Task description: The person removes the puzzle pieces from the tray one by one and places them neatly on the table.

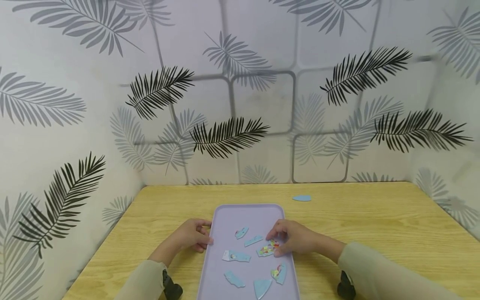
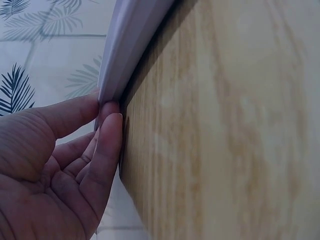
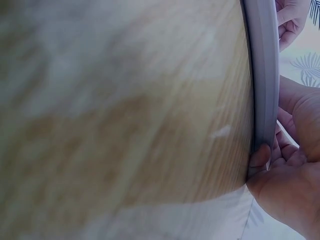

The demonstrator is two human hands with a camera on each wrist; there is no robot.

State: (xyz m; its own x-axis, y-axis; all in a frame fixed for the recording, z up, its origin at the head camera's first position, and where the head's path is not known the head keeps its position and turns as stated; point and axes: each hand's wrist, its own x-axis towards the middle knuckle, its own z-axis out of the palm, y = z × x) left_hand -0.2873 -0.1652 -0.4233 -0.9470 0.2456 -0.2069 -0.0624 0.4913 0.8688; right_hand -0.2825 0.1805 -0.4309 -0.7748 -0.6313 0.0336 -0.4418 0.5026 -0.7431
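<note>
While the left hand (image 1: 190,234) pinches the lilac tray (image 1: 247,214) and the right hand (image 1: 296,238) curls round a multicoloured piece (image 1: 265,250) on it, six other pieces (image 1: 240,257) lie there unjoined, one blue piece (image 1: 302,198) beyond.

The counter (image 1: 382,218) has a yellowish wood-grain top that spreads out to the left of the left hand (image 1: 190,234) and to the right of the right hand (image 1: 291,236); its far edge is well beyond both. Lying on it between the hands is a pale lilac tray (image 1: 243,214) with rounded far corners and a raised rim, the left rim at the left hand's fingers, the right rim under the right hand. Beyond the right hand, past the tray's far corner, a small flat blue piece (image 1: 302,198) lies on the wood.
</note>
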